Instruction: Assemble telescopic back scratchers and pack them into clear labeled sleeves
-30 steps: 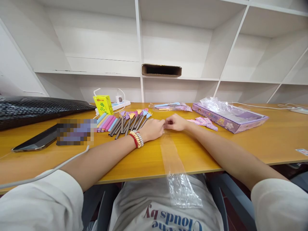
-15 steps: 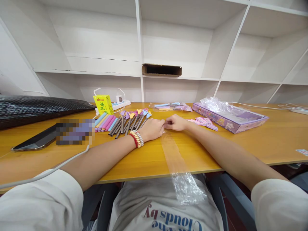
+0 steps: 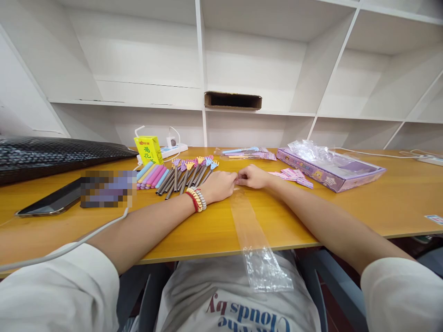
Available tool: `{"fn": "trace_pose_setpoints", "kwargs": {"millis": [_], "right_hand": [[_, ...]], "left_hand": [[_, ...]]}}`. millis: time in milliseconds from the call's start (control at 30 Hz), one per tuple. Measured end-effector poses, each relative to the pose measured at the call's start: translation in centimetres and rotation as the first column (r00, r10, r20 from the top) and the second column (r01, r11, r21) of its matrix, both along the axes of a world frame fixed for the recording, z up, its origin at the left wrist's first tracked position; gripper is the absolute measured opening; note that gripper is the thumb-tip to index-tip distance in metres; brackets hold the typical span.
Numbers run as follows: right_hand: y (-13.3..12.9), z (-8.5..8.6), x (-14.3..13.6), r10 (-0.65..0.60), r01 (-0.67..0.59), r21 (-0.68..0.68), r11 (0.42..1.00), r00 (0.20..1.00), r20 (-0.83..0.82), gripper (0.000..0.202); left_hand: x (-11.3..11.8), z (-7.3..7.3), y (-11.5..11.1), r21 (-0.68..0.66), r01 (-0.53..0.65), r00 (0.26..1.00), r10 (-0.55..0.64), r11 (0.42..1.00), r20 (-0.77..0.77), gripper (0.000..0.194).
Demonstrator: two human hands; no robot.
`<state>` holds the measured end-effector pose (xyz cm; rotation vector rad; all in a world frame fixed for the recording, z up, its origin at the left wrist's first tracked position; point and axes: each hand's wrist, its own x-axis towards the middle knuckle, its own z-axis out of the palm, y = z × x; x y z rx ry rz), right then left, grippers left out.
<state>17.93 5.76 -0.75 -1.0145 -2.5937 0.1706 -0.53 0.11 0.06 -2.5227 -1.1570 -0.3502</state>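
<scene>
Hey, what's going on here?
Someone's left hand and right hand meet at the far end of a clear plastic bag. Their exact grip is hidden. Its other end extends past the near side of the table. Sticks with hand-shaped tops lie by the left hand; a purple box sits to the right.

1. An office or study room is suggested.
2. From the chair (image 3: pixel 339 283), shelves (image 3: pixel 256 64) are seen at twelve o'clock, beyond a desk (image 3: pixel 377 207).
3. A power strip (image 3: pixel 176 150) is set at eleven o'clock.
</scene>
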Motion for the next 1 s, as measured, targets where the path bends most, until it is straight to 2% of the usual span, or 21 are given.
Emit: {"fn": "trace_pose_setpoints", "kwargs": {"millis": [267,533,767,1000], "right_hand": [[-0.3,0.1,-0.1,0.013,-0.013,0.013,1.0,1.0,0.004,0.027],[-0.5,0.3,-0.3,0.011,-0.011,0.022,1.0,1.0,0.007,0.022],[-1.1,0.5,-0.3,0.025,-0.024,0.05,0.998,1.0,-0.018,0.02],[-1.1,0.5,-0.3,0.029,-0.029,0.037,0.999,1.0,-0.008,0.025]], "left_hand": [[-0.1,-0.2,0.3,0.018,0.023,1.0,-0.023,1.0,-0.003,0.018],[0.0,-0.2,0.2,-0.031,0.029,0.999,-0.029,0.999,0.027,0.019],[0.0,-0.3,0.3,0.001,0.055,0.998,-0.056,0.998,0.033,0.02],[0.1,0.0,-0.1,-0.052,-0.001,0.999,0.003,0.999,0.034,0.023]]}}
